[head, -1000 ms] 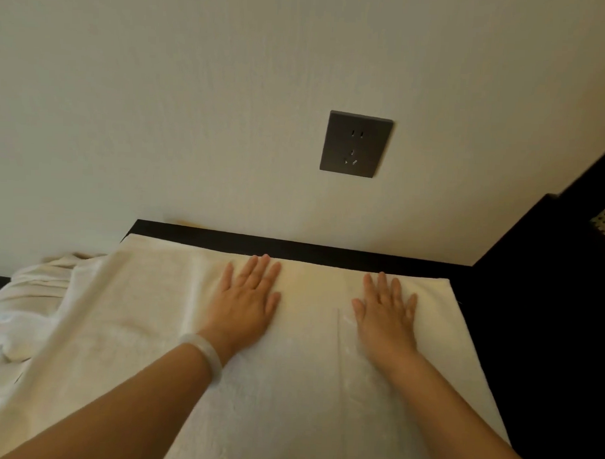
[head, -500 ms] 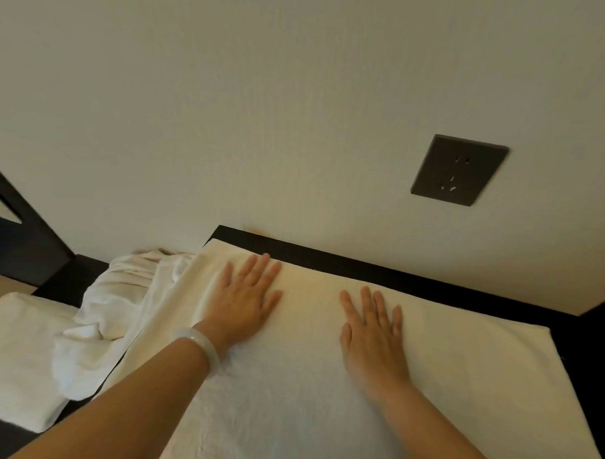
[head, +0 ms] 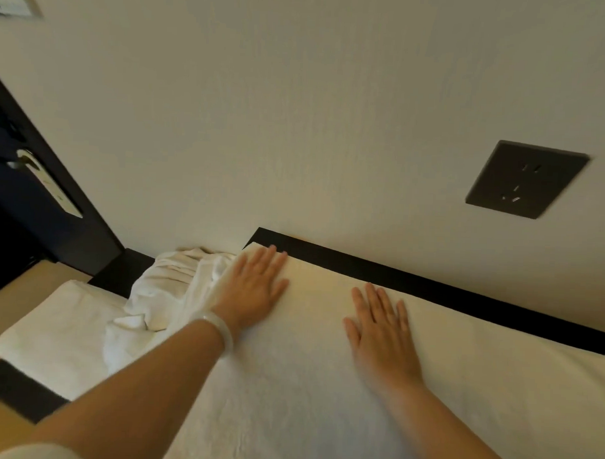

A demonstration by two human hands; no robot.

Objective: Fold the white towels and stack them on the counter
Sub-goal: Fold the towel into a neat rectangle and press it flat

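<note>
White, the spread towel [head: 322, 401] covers the black counter [head: 361, 265], long axis running left to right along the cream wall [head: 263, 125]. The left hand [head: 254, 289] and right hand [head: 383, 335] press on it, fingers straight, apart. Three towels: this, one crumpled towel [head: 165, 286], one folded towel [head: 60, 337] leftward; one dark socket [head: 525, 180]

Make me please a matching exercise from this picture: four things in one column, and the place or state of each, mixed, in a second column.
Things:
1. wall socket
2. crumpled towel
3. folded towel
4. bracelet

Place or state:
a. lies flat at the far left
b. sits round a wrist
c. dark, fixed on the wall
d. bunched in a heap

Pairs: 1-c, 2-d, 3-a, 4-b.
</note>
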